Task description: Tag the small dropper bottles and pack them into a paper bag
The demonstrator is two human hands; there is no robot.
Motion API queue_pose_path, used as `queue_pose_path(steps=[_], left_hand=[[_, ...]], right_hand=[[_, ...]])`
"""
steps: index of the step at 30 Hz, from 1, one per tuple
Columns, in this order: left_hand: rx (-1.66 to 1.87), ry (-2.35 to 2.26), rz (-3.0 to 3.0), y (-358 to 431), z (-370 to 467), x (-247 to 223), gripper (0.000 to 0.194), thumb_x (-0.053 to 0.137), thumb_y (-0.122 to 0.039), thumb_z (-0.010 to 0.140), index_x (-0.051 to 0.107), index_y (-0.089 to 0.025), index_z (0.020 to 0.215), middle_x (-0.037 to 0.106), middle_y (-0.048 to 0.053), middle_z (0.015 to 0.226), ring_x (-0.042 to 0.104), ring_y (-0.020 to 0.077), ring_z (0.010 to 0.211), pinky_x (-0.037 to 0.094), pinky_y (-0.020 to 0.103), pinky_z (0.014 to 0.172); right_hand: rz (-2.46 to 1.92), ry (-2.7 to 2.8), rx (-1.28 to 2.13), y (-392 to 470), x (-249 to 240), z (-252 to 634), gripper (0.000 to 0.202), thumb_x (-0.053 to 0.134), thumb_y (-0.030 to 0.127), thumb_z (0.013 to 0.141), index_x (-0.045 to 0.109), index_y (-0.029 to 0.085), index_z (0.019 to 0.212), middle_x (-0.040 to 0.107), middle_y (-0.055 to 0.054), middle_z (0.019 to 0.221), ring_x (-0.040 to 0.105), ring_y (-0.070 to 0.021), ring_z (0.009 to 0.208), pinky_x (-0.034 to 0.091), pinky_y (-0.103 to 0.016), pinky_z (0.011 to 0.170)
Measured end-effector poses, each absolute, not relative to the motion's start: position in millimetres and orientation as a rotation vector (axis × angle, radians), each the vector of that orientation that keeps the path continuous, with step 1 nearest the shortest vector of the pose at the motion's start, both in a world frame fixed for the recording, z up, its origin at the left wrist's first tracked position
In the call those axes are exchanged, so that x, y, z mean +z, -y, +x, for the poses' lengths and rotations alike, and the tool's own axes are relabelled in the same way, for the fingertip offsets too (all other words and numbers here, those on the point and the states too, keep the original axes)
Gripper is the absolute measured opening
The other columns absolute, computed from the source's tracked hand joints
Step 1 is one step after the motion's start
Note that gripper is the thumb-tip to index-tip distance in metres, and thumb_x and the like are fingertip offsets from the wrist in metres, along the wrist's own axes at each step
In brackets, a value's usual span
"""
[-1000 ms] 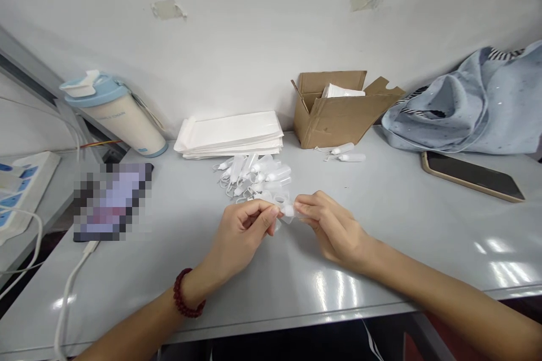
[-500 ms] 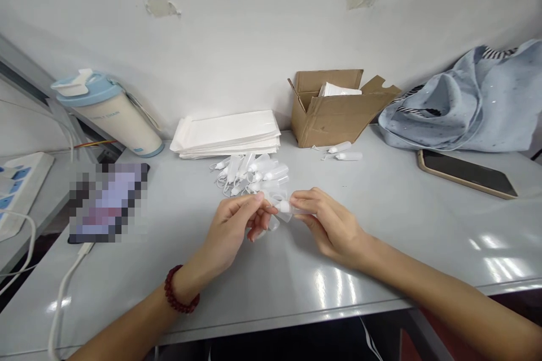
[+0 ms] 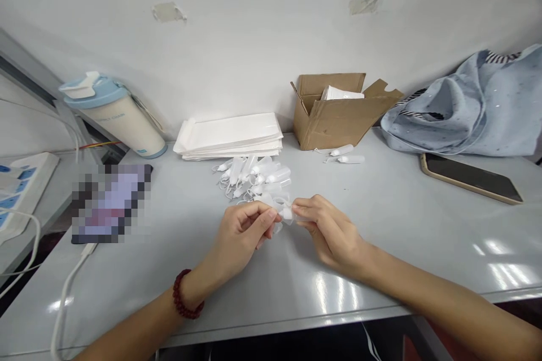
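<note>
Both my hands meet over the grey table (image 3: 406,220) on one small clear plastic bottle (image 3: 288,214) with a white cap. My left hand (image 3: 243,234), with a red bead bracelet on its wrist, pinches the cap end. My right hand (image 3: 328,231) grips the clear body. Just behind them lies a pile of several more small clear bottles (image 3: 254,177) with white caps and loops. Two more bottles (image 3: 345,155) lie apart near the cardboard box.
A stack of white bags (image 3: 231,135) lies against the wall, beside an open cardboard box (image 3: 339,110). A tumbler (image 3: 114,115), a blurred phone (image 3: 108,203) with cable and a power strip (image 3: 21,183) stand left. Another phone (image 3: 470,177) and blue cloth (image 3: 470,104) lie right.
My left fingers opened off the bottle half a second ago and have now closed on its cap end again. My right hand kept its hold throughout.
</note>
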State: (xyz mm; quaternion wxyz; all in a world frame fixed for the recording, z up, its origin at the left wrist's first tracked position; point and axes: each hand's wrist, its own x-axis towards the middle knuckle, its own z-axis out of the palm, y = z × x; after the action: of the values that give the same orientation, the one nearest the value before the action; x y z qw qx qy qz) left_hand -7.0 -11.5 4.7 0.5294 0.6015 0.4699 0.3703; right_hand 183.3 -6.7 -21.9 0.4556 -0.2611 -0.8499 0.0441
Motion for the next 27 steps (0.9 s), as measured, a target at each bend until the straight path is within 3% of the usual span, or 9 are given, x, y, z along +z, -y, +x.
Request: queue_pose_path(steps=[13,20,23,27], left_hand=[[0.868,-1.134,1.452,11.6,-7.2,6.8,0.03,0.05,-0.031,0.086,0.057,-0.014,0.063,0.05,-0.003,0.053,0.039,0.0049,0.042,0.034,0.02,0.043],[0.848,-1.177,1.48,2.2,-13.9,12.0,0.029,0.052,-0.034,0.087,0.063,-0.014,0.069,0.051,-0.003,0.054,0.04,0.0054,0.043,0.035,0.02,0.045],[0.88,-1.228,1.463,-4.3,-20.4,13.7,0.028,0.054,-0.035,0.086,0.064,-0.014,0.07,0.051,-0.004,0.055,0.04,0.0051,0.043,0.035,0.02,0.046],[0.878,-1.287,1.435,-12.2,-27.7,14.4,0.037,0.053,-0.036,0.086,0.056,-0.014,0.057,0.051,-0.004,0.055,0.04,0.0051,0.044,0.036,0.021,0.048]], right_hand=[[-0.62,2.143,0.144,4.7,-23.0,187.2,0.04,0.044,-0.006,0.082,0.046,0.013,0.118,0.06,-0.014,0.096,0.052,-0.0176,0.075,0.051,-0.033,0.06],[-0.716,2.21,0.316,-6.5,-13.6,194.1,0.03,0.045,0.005,0.089,0.047,0.018,0.116,0.061,-0.011,0.102,0.059,-0.0194,0.095,0.054,-0.034,0.075],[-0.842,2.195,0.29,-14.8,-8.2,201.1,0.026,0.047,0.012,0.09,0.048,0.02,0.115,0.062,-0.01,0.102,0.06,-0.0184,0.089,0.053,-0.034,0.073],[-1.001,2.143,0.179,-29.0,-4.3,215.4,0.022,0.05,0.012,0.088,0.05,0.021,0.109,0.062,-0.008,0.097,0.059,-0.0179,0.082,0.052,-0.034,0.071]])
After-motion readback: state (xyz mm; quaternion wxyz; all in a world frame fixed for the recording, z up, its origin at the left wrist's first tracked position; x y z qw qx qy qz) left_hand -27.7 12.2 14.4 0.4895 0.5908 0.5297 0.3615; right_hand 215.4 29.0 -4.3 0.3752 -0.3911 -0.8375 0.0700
